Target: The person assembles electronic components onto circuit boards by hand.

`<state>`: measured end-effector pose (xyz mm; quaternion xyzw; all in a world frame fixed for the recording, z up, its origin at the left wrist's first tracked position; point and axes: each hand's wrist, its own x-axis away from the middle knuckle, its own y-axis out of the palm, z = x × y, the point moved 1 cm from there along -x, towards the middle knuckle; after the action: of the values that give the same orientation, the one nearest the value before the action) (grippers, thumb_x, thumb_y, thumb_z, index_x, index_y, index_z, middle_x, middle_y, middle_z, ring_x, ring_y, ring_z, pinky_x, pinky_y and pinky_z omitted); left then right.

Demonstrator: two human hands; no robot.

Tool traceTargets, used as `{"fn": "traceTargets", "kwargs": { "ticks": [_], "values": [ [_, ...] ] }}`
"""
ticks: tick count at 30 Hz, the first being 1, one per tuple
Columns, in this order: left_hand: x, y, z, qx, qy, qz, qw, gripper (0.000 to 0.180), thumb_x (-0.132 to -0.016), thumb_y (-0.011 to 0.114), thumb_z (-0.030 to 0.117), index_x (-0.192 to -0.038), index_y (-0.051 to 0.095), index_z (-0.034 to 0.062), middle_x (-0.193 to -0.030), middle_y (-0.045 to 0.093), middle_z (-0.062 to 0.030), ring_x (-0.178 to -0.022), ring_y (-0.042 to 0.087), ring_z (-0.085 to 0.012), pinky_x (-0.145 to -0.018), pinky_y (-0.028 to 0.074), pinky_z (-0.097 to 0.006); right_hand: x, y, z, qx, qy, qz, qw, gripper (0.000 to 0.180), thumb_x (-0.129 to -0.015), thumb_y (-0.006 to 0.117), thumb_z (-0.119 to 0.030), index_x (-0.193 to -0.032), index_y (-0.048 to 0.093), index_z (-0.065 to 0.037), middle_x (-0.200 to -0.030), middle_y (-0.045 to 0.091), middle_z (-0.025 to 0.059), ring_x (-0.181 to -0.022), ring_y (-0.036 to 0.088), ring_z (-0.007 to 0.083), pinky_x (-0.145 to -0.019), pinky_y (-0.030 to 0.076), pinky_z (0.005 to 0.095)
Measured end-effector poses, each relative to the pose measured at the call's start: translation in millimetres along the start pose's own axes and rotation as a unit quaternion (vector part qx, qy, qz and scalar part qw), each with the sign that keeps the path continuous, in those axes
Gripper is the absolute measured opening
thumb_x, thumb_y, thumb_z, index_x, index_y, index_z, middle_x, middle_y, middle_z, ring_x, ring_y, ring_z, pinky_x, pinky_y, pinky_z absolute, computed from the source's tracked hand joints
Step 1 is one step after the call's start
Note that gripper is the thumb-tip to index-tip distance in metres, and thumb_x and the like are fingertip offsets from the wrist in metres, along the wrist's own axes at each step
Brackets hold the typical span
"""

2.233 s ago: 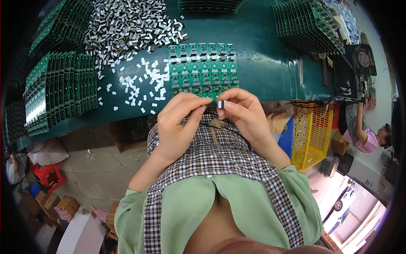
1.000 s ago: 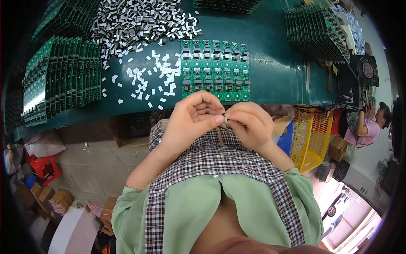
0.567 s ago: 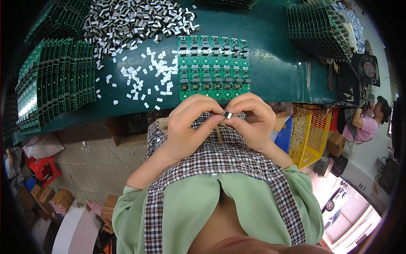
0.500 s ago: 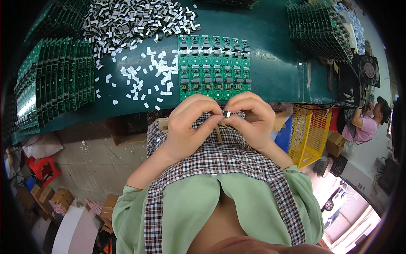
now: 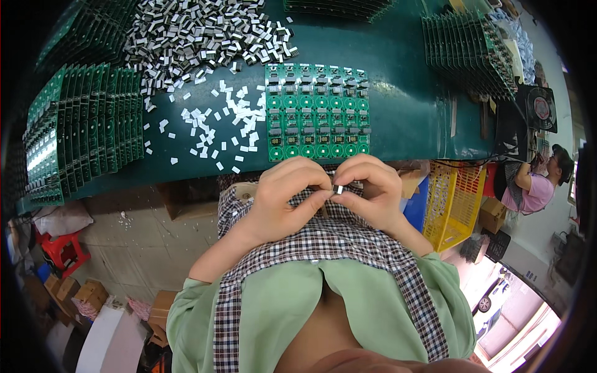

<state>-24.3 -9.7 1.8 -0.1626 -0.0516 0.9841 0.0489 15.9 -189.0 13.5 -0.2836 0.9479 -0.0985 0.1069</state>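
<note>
My left hand (image 5: 286, 198) and my right hand (image 5: 370, 194) meet in front of the table edge, thumbs and forefingers pinched. Between their fingertips is a small display module (image 5: 338, 189), a black block with a white face. It is mostly covered by the fingers. Just beyond my hands, a green circuit board panel (image 5: 318, 112) lies flat, with small digit displays in a row near its close edge. Left of the panel are scattered small white pieces (image 5: 239, 112). Behind those rises a heap of similar black-and-white modules (image 5: 202, 37).
Racked green circuit boards (image 5: 93, 124) stand at the left, with more boards (image 5: 466, 56) at the far right of the green table (image 5: 398, 93). A yellow crate (image 5: 457, 202) is below the table's right end. Another person (image 5: 532, 180) sits beyond a black fan (image 5: 541, 109).
The whole table sits slightly lower in the view. My hands stay together with the module between their fingertips, also a little lower.
</note>
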Motion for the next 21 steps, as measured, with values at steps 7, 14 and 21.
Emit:
{"fn": "traceTargets", "kwargs": {
  "ticks": [7,14,21],
  "values": [
    [0.4,4.5,4.0,-0.003,-0.006,-0.005,1.0,0.016,-0.069,0.067,-0.003,-0.082,0.058,0.002,-0.079,0.061,-0.0097,-0.071,0.061,-0.0252,-0.063,0.047,-0.033,-0.6,-1.8,-1.8,-0.098,0.054,-0.031,0.993,0.02,-0.069,0.073,0.001,-0.086,0.062,-0.001,-0.089,0.06,0.008,-0.078,0.059,0.0151,-0.066,0.049,0.0256],
    [-2.5,6.0,4.3,-0.011,-0.008,0.002,1.0,0.017,-0.069,0.069,-0.002,-0.083,0.06,0.0017,-0.08,0.061,-0.0097,-0.072,0.061,-0.0244,-0.063,0.048,-0.032,6.7,-4.1,-0.6,0.031,-0.04,0.044,0.998,0.021,-0.066,0.076,-0.002,-0.084,0.064,-0.001,-0.084,0.066,0.0084,-0.076,0.064,0.0183,-0.067,0.051,0.0264],
    [1.8,12.7,1.7,-0.093,0.023,0.007,0.995,0.021,-0.07,0.071,0.0,-0.09,0.067,0.0021,-0.087,0.065,-0.0094,-0.076,0.064,-0.0232,-0.065,0.051,-0.03,17.2,-1.5,1.8,0.128,-0.122,0.091,0.98,0.022,-0.065,0.077,-0.001,-0.084,0.066,-0.001,-0.082,0.067,0.0098,-0.073,0.065,0.0208,-0.062,0.053,0.0277]
  ]
}}
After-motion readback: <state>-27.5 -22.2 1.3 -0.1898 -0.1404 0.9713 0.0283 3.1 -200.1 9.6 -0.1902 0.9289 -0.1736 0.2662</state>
